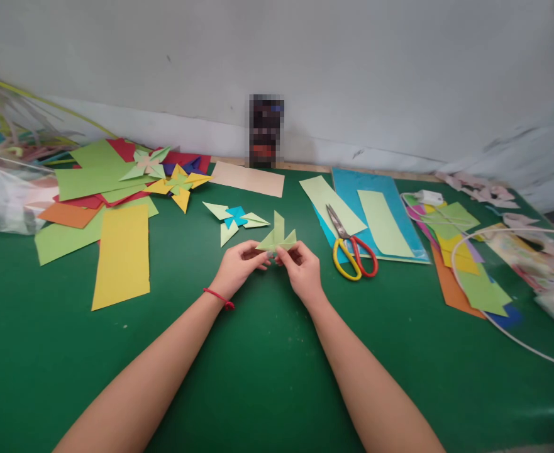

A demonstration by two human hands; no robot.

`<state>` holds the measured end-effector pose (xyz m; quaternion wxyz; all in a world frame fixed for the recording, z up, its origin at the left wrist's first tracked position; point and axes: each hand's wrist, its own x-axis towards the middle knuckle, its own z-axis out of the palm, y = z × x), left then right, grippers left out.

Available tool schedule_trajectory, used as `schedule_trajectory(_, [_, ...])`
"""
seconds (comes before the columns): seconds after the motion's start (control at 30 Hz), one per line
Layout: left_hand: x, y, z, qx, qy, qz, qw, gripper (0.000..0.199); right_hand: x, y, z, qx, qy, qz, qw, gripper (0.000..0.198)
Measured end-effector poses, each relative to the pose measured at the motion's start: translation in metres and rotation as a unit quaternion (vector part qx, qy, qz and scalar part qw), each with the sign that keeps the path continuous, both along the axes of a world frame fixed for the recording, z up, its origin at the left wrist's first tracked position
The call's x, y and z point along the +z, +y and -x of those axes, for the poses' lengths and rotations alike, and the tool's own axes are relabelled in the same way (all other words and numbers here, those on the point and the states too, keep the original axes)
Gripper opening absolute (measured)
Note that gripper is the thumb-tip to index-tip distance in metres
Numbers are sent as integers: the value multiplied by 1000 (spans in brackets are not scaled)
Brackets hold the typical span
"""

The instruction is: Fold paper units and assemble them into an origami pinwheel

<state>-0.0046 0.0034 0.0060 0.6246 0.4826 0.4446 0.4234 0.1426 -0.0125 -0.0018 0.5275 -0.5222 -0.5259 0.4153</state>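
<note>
Between my hands is a folded pale green paper piece (277, 238) with pointed flaps, one of them standing up. My left hand (244, 263) pinches its left lower edge, and my right hand (301, 267) grips its right lower edge. Just beyond my left hand lies a folded paper star (235, 218) with a blue middle and pale green points. To the right of my right hand, scissors (352, 245) with one yellow and one red handle rest partly on pale green paper strips (384, 223) and a blue sheet pack (404, 201).
A yellow sheet (122, 258), green sheets (92, 184) and a yellow-green paper star (178, 184) lie to the left. A blurred upright device (266, 129) leans on the wall. At right, a white cable (456, 251) loops over paper scraps (465, 251) on the green table (267, 377).
</note>
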Motion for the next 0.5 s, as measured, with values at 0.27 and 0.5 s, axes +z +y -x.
schedule_trajectory(0.27, [-3, 1, 1, 1, 7, 4, 1000, 30, 2, -3, 0, 25, -16, 6, 1000, 22])
schedule_trajectory(0.5, [-4, 1, 1, -2, 9, -7, 1000, 29, 1, -3, 1, 38, -1, 12, 999, 21])
